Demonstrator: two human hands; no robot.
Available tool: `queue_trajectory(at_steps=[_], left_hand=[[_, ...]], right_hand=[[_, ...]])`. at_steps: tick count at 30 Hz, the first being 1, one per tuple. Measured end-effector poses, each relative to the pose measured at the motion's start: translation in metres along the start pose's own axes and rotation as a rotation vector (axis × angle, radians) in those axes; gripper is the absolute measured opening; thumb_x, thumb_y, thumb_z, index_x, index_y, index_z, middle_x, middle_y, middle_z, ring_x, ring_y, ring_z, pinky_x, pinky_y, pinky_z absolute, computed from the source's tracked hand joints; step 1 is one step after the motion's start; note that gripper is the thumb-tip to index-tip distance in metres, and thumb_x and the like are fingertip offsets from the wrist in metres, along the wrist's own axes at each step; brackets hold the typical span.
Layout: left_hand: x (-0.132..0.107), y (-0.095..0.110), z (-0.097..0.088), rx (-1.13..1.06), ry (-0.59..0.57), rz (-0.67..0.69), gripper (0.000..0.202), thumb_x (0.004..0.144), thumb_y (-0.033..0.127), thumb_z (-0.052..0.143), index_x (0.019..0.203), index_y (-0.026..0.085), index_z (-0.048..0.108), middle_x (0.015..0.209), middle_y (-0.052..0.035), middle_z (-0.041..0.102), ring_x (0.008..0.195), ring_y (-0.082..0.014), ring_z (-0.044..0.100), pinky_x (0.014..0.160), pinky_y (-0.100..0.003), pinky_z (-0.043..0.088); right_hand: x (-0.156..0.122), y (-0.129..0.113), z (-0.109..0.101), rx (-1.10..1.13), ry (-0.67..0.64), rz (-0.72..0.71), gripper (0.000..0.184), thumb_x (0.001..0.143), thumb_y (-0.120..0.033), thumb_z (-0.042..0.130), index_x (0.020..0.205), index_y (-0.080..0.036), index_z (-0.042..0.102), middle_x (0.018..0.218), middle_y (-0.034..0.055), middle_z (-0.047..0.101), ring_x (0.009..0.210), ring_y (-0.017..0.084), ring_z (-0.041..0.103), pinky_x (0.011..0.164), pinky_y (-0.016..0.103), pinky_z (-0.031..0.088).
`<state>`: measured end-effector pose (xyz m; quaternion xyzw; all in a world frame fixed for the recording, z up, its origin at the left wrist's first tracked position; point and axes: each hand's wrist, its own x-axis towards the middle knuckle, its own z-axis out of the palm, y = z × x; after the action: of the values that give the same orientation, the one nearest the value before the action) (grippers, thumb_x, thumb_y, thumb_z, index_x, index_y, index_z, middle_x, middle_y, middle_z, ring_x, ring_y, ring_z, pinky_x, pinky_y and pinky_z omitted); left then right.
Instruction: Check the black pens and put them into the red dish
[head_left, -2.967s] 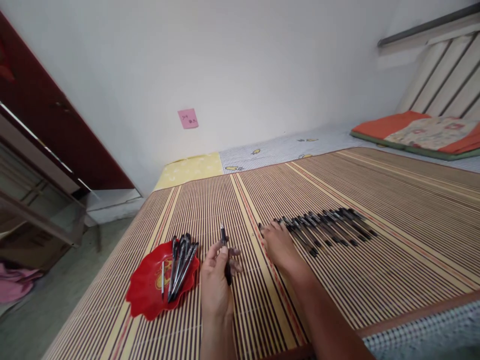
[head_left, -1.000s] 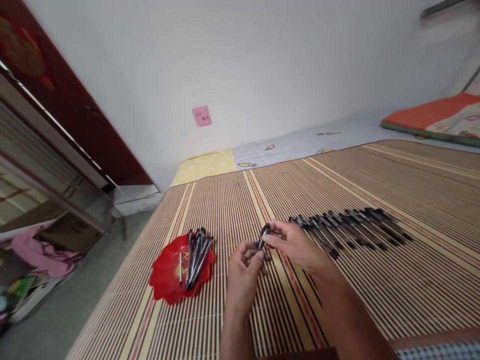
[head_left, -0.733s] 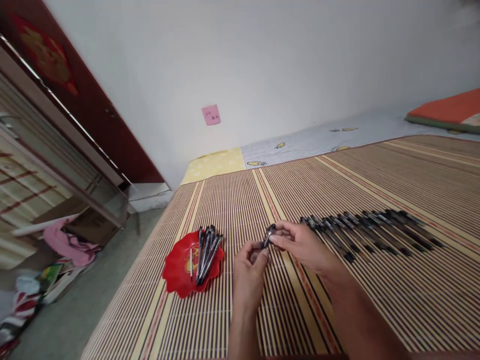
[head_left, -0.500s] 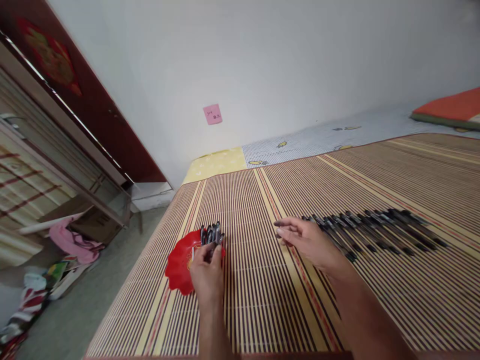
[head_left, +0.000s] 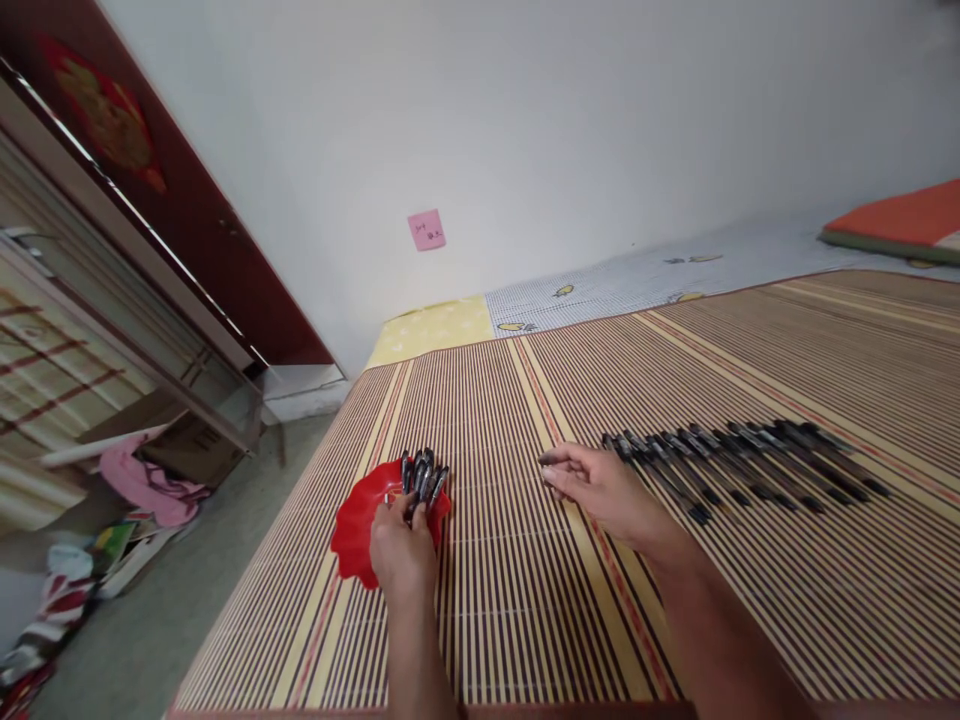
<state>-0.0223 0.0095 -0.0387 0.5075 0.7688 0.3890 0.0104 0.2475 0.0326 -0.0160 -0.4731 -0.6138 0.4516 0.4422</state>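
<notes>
Several black pens point(head_left: 424, 472) lie bunched on the right side of a red scalloped plate point(head_left: 352, 535). Over the plate, my left hand point(head_left: 403, 540) has its thumb and fingers closed round the lower part of the bunch; how many pens it grips is hidden. My right hand point(head_left: 600, 490) hovers above the striped mat, fingers stretched to the left and slightly apart, with nothing seen in them. One of its fingertips looks dark. Just right of that hand, a slanting row of black pens point(head_left: 735, 460) lies side by side on the mat.
The striped mat point(head_left: 495, 600) covers the bed, its left edge dropping to the grey floor point(head_left: 255, 480). Behind it are patterned bedding point(head_left: 585, 300) and a white wall with a pink note point(head_left: 427, 230). An orange folded cloth point(head_left: 900, 215) lies far right.
My left hand has shifted slightly left and down, showing more of the pens on the plate. My right hand has drifted a little left. The row of pens lies as before.
</notes>
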Motion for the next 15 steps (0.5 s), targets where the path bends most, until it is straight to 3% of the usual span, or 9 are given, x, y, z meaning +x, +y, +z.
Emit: queue_trajectory(at_steps=[15], left_hand=[[0.0051,0.0025,-0.0062,0.169,0.11,0.078,0.03,0.093,0.023,0.052,0.109,0.011,0.074,0.098,-0.014,0.065,0.092,-0.031,0.061,0.081,-0.042,0.049]], right_hand=[[-0.0035,-0.0074,0.0019,-0.076,-0.053,0.07,0.032,0.087,-0.039,0.058,0.108,-0.015,0.065,0.093,0.0086,0.067,0.086,0.019,0.064,0.075,0.03,0.05]])
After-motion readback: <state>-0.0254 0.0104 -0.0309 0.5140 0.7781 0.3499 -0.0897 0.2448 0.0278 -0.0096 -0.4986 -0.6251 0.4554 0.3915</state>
